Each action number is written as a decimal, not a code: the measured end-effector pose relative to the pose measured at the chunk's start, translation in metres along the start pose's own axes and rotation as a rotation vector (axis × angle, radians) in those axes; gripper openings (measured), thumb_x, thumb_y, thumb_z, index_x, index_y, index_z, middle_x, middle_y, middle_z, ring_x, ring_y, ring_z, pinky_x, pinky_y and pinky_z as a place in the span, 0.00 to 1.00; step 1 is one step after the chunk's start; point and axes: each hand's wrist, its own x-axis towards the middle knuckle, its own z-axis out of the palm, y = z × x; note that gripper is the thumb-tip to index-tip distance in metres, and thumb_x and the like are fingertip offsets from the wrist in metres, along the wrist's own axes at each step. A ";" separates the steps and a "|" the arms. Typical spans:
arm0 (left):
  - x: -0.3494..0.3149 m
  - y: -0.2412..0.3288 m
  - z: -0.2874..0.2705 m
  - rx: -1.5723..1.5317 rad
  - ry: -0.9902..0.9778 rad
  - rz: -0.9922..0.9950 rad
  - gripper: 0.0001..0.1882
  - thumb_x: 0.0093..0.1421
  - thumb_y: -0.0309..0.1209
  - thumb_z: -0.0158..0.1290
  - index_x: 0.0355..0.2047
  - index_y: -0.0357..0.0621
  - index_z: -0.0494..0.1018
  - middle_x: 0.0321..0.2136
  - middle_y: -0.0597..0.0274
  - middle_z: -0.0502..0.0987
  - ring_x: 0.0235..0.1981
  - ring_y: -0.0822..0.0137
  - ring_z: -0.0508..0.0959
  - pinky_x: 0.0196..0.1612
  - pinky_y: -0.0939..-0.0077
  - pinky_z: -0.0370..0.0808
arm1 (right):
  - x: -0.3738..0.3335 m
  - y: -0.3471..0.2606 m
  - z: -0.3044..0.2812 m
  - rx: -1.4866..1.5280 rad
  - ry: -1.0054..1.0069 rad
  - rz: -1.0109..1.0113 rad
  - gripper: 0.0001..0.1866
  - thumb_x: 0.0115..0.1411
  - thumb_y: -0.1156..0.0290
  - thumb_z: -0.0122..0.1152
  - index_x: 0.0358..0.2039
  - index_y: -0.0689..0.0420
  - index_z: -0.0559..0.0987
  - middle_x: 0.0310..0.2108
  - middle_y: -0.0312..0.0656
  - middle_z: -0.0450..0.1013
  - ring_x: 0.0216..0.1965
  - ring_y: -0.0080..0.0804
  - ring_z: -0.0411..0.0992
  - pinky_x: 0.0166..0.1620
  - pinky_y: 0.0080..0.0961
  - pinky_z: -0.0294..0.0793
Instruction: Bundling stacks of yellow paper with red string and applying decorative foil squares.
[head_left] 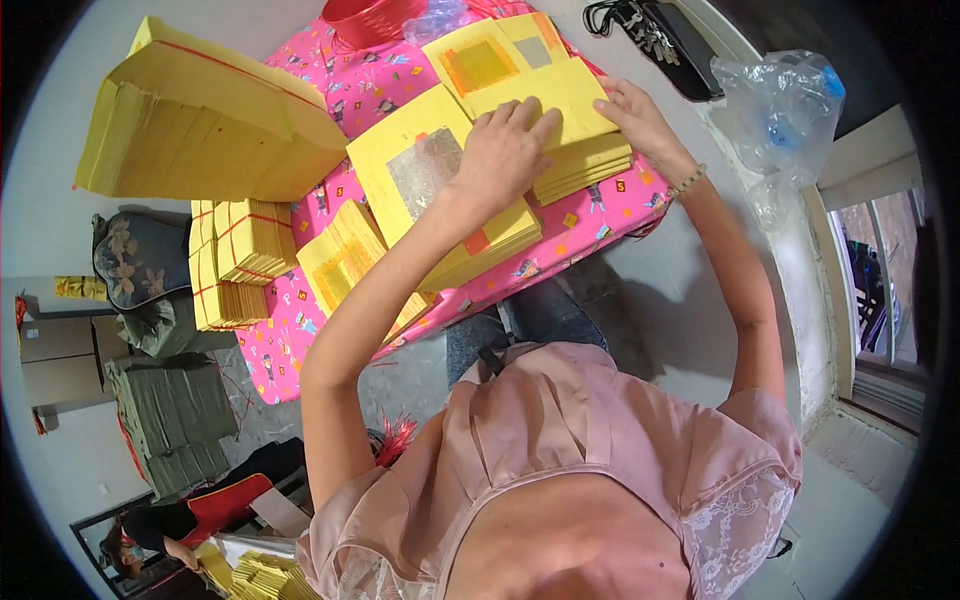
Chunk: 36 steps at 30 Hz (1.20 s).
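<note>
My left hand [505, 150] lies palm down across stacked yellow joss paper, fingers stretched and a little spread over the near-left edge of the right stack [565, 90]. Its wrist is above a larger stack [385, 150] bearing a silver foil square and orange patches. At the right stack's far right corner is my right hand [645, 125], a beaded bracelet on its wrist. Its thumb touches the stack's edge, with the fingers apart from it along the far side. Behind these, more joss paper [480, 62] shows a gold square.
A pink patterned cloth [285, 345] covers the table. Left stand a tall yellow paper pile [200, 120] and red-tied bundles [245, 240]. A red basket [370, 20] is at the back; keys [650, 40] and a clear plastic bag [785, 110] lie right. Another person [160, 530] handles yellow paper lower left.
</note>
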 end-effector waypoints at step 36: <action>-0.029 -0.001 -0.063 -0.353 0.108 -0.068 0.17 0.63 0.32 0.52 0.51 0.41 0.75 0.40 0.49 0.79 0.43 0.51 0.79 0.46 0.59 0.75 | -0.095 -0.002 0.027 -0.575 0.199 -0.311 0.06 0.63 0.75 0.59 0.40 0.60 0.79 0.35 0.35 0.75 0.30 0.18 0.67 0.36 0.17 0.69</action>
